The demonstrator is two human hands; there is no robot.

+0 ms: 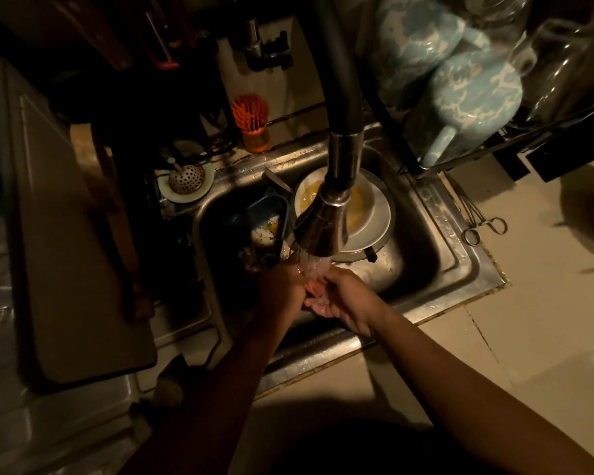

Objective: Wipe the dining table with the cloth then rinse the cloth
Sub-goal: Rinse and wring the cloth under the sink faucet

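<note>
Presently at the sink (460,269), tap running, light poor. A large board (83,252) lies over the drainer along the sink's left edge. At the drainer's front edge sits a crumpled grey lump (170,385). It is possibly the cloth but too dark to confirm; if so, it lies well apart from the water. A blue-rimmed container (268,224) with rice scraps sits in the basin's left half. The spray head (323,221) hangs over the basin's middle, with a white plate (374,214) holding yellow residue just behind it. The left hand (282,286) and right hand (343,299) meet under the stream (314,265) near the basin's front edge. The right is palm up with fingers loose. The left shows its back and its fingers are hidden, so I cannot tell whether they are curled. No cloth is plainly seen between them. Blue mugs (460,90) sit on a rack over the sink's back right corner, and forceps (484,229) lie on the worktop by its right edge. Risks, as judged:
(1) The lump may stay unrinsed if it is the cloth.
(2) The stream may deflect off the hands and splash over the front rim onto the worktop.
(3) Spray could hit the plate or container and carry residue onto anything rinsed here.
(4) A dropped cloth would land among the scraps.
</note>
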